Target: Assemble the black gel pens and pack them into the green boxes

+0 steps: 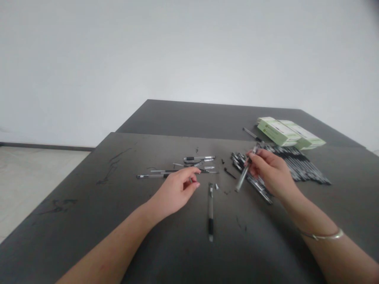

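Your right hand [272, 173] grasps a slim, clear plastic pen [242, 178] near its upper part, between thumb and fingers; its lower end slants out past them toward your left hand [174, 191]. Your left fingers are curled, thumb and index tips close together; you can't tell whether they pinch anything small.

Beside and under your right hand lies a heap of black-and-clear plastic pens [260, 190], crowding the space there. Farther right is a dense row of black-and-clear pens [304, 165], with two green-and-white cardboard boxes [278, 132] behind it. Scattered slender pens and refills [199, 158] lie around your left fingertips.

Count one black-gripped clear pen [211, 209] lying between your forearms and one silvery-black pen [251, 133] near the boxes. The heap, row and scatter overlap too much to count.
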Available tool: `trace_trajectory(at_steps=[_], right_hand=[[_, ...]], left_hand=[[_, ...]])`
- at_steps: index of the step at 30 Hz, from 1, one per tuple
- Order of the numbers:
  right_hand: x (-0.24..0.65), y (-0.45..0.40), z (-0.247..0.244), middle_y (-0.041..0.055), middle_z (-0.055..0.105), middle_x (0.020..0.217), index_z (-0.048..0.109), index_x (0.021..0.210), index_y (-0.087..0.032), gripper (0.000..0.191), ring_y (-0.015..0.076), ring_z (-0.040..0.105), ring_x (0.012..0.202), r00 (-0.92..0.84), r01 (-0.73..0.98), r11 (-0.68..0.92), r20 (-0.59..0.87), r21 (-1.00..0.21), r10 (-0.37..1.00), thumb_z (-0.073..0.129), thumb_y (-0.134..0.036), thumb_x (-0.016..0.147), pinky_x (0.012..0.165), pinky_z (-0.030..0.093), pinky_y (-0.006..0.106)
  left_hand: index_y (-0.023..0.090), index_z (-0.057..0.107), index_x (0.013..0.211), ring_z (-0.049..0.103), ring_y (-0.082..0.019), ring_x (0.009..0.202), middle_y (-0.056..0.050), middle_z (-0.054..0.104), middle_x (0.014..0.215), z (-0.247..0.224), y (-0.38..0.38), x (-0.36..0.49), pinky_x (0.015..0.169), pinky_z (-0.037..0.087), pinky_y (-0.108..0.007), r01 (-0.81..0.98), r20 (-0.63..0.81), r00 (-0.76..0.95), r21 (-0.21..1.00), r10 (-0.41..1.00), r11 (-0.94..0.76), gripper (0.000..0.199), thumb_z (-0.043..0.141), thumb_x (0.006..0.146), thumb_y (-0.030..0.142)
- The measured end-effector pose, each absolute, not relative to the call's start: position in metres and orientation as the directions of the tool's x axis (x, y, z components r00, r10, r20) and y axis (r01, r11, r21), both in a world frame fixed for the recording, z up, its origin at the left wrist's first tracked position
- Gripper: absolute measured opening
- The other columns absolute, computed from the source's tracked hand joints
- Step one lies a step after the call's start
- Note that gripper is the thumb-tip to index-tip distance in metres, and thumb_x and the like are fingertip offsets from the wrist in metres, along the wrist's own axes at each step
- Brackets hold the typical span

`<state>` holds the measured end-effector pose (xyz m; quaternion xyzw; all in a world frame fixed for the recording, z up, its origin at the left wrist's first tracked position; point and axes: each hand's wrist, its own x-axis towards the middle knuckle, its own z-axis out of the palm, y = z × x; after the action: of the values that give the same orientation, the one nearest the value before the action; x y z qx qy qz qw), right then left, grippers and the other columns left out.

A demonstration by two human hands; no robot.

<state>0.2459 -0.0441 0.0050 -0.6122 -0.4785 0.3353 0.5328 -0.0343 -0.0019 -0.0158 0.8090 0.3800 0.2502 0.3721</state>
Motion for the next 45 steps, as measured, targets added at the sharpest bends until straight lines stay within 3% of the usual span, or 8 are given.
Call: trace_trajectory(at_steps=[2,5,8,14,26,30,36,45], right_hand=[[0.255,-0.043,0.003,-0.0009,0.060,0.060,0.063,0.089,-0.019,0.028,0.0120,0.049,0.045,0.299,0.547,-0.032,0.160,-0.836,0.941,0.057,-0.046,0.086,0.045,0.036,0.025],[0.260,-0.043,-0.002,0.0019,0.065,0.064,0.067,0.096,-0.017,0.028,0.0168,0.058,0.055,0.167,0.875,-0.043,0.216,-0.482,0.962,0.055,-0.041,0.086,0.054,0.039,0.027],[0.257,-0.042,-0.009,0.0034,0.068,0.067,0.068,0.101,-0.016,0.030,0.0187,0.062,0.059,0.030,0.960,0.018,0.167,-0.279,0.986,0.052,-0.037,0.087,0.057,0.040,0.028],[0.254,-0.042,-0.016,0.0050,0.068,0.072,0.066,0.104,-0.016,0.030,0.0193,0.062,0.061,-0.007,0.989,0.026,0.127,-0.148,0.992,0.053,-0.037,0.087,0.056,0.040,0.028],[0.252,-0.044,-0.015,0.0048,0.068,0.075,0.064,0.102,-0.017,0.028,0.0212,0.064,0.064,0.003,0.996,0.009,0.142,-0.086,0.990,0.054,-0.039,0.088,0.057,0.040,0.029],[0.246,-0.042,-0.009,0.0047,0.068,0.074,0.066,0.101,-0.017,0.028,0.0208,0.063,0.065,-0.005,0.989,0.028,0.155,-0.148,0.988,0.053,-0.039,0.089,0.059,0.042,0.030],[0.212,-0.037,0.012,0.0061,0.069,0.085,0.070,0.091,-0.019,0.020,0.0178,0.064,0.073,-0.187,0.905,0.259,0.231,-0.338,0.955,0.051,-0.024,0.089,0.069,0.047,0.029],[0.147,-0.005,0.007,0.0094,0.069,0.098,0.071,0.099,-0.017,0.019,0.0217,0.061,0.097,-0.448,0.802,0.494,0.210,-0.337,0.869,0.055,-0.019,0.089,0.088,0.046,0.032]], left_hand=[[0.021,0.061,0.113,0.059,-0.012,0.068,-0.002,0.066,0.089,-0.016,-0.001,-0.035,0.064,0.047,-0.024,0.445,0.123,0.582,0.779,0.804,-0.442,0.028,0.056,0.085,0.021],[0.021,0.061,0.113,0.059,-0.012,0.068,-0.002,0.067,0.090,-0.016,-0.001,-0.035,0.065,0.047,-0.024,0.458,0.129,0.581,0.764,0.803,-0.454,0.028,0.055,0.086,0.021],[0.020,0.061,0.112,0.059,-0.012,0.068,-0.002,0.067,0.089,-0.016,-0.001,-0.035,0.066,0.047,-0.025,0.482,0.141,0.571,0.740,0.809,-0.469,0.027,0.054,0.086,0.021],[0.020,0.062,0.110,0.061,-0.014,0.072,-0.002,0.068,0.089,-0.015,0.001,-0.036,0.070,0.048,-0.027,0.527,0.167,0.531,0.703,0.831,-0.478,0.026,0.053,0.086,0.020],[0.019,0.064,0.101,0.061,-0.013,0.065,-0.002,0.069,0.086,-0.013,0.003,-0.035,0.065,0.048,-0.026,0.572,0.175,0.455,0.694,0.873,-0.438,0.019,0.054,0.085,0.019],[0.018,0.064,0.099,0.062,-0.014,0.068,-0.002,0.069,0.085,-0.012,0.005,-0.036,0.070,0.049,-0.027,0.573,0.181,0.423,0.705,0.888,-0.417,0.018,0.054,0.084,0.016],[0.017,0.062,0.101,0.063,-0.015,0.073,-0.005,0.068,0.090,-0.013,0.011,-0.040,0.072,0.051,-0.028,0.574,0.210,0.323,0.732,0.923,-0.367,0.020,0.051,0.085,0.013],[0.019,0.056,0.105,0.060,-0.011,0.066,-0.004,0.064,0.094,-0.015,0.019,-0.047,0.066,0.050,-0.027,0.494,0.227,0.166,0.823,0.960,-0.280,0.029,0.046,0.081,0.007]])
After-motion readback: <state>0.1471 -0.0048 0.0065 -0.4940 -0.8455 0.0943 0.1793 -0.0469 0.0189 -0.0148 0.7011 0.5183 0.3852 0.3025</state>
